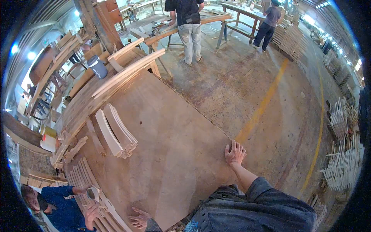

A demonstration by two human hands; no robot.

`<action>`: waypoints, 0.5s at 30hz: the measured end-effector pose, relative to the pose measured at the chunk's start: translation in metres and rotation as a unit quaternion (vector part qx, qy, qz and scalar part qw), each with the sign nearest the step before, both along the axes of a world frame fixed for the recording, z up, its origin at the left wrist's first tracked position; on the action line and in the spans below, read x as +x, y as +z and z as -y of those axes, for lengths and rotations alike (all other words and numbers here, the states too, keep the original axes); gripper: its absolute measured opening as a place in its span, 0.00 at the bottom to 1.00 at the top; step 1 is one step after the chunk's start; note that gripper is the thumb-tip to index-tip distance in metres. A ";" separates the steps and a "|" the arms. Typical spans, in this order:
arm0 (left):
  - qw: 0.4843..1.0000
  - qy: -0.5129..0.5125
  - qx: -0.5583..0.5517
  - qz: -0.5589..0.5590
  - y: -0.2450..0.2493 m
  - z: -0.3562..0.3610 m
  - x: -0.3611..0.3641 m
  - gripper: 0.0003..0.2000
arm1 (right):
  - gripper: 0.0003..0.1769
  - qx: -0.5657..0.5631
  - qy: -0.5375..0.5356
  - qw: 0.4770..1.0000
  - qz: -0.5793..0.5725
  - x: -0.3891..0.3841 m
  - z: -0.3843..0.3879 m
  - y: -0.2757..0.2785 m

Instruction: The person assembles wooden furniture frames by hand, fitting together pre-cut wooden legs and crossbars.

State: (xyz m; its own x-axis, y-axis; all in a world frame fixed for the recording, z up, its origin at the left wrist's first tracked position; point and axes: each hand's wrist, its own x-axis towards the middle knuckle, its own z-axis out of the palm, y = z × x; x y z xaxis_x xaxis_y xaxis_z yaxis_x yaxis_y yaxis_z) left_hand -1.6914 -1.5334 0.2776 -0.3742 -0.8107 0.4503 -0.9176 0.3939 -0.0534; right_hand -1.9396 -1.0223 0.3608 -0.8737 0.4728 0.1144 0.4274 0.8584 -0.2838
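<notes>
My right hand (234,152) lies flat with fingers spread on the near right corner of a large plywood tabletop (170,147). Fingers apart, my left hand (139,218) rests on the same top's near edge, beside a row of curved wooden slats (83,179). Neither hand holds anything. A small stack of pale curved slats (116,133) lies on the tabletop, well beyond both hands. My dark sleeve and clothes fill the lower right.
A person in blue (58,208) at the lower left holds a roll of tape (92,193) over the slat row. Long curved wood pieces (127,69) and a grey cup (97,66) sit at the table's far end. Two people (189,27) stand at benches behind. Stacked white frames (344,162) line the right.
</notes>
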 end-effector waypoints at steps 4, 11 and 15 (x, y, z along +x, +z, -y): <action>1.000 0.000 0.002 -0.001 -0.019 0.012 0.004 0.37 | 0.26 0.003 -0.001 1.000 -0.003 0.000 0.000 -0.001; 1.000 0.001 0.006 -0.004 0.001 -0.002 -0.004 0.37 | 0.28 -0.005 0.000 1.000 0.015 -0.001 0.000 0.001; 1.000 0.002 0.008 -0.004 0.011 -0.008 -0.006 0.37 | 0.27 -0.009 0.003 1.000 0.024 -0.001 0.001 0.004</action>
